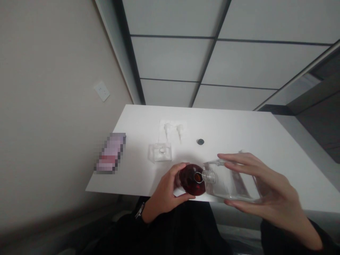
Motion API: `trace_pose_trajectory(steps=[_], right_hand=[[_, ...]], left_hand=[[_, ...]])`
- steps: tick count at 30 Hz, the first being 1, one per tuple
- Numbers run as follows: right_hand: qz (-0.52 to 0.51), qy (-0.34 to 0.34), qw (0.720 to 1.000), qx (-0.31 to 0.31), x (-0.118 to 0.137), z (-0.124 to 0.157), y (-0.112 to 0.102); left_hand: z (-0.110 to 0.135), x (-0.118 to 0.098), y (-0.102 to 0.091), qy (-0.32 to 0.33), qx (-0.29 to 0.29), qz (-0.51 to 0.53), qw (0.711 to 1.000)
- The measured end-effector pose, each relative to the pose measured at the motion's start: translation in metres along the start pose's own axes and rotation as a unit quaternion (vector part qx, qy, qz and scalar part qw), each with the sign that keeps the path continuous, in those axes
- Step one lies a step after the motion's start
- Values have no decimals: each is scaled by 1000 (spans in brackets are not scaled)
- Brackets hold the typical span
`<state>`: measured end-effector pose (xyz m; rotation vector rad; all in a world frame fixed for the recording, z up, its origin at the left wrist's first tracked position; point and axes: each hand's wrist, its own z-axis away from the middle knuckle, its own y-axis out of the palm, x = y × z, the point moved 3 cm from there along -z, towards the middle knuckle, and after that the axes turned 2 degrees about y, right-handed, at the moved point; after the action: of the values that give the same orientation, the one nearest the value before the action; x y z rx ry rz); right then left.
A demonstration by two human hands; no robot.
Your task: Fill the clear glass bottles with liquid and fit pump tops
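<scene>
My left hand (163,193) is wrapped round a dark red round bottle (191,180) that stands at the near edge of the white table (239,131). In my right hand (265,184) I grip a clear square glass bottle (231,180), tipped on its side. The clear bottle's neck (208,176) touches the open mouth of the red bottle. Whether liquid runs between them I cannot make out.
A second clear square bottle (160,152) stands farther back on the table. Behind it lie two white pump heads (174,130) on a white sheet, and a small dark cap (200,142). A blurred pink box (111,153) lies at the table's left edge, near the wall.
</scene>
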<state>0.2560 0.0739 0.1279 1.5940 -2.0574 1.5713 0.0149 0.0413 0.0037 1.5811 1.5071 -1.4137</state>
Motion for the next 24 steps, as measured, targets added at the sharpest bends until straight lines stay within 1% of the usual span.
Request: trace_pose_trajectory(steps=[9,14,20,24], right_hand=[[23,-3,1000,11,7,-4,-5],[36,3,999,13,12,-7,-7],[56,2,998,21,13,-6,-11],[47,-2,999,21,16,-8,-13]], left_hand=[[2,1,0,-29,6,-9,1000],[1,1,-1,-12,4,-1,1000],[1,3,-1,-17,6,-2,1000],[1,2,-1,-16,7,1,1000]])
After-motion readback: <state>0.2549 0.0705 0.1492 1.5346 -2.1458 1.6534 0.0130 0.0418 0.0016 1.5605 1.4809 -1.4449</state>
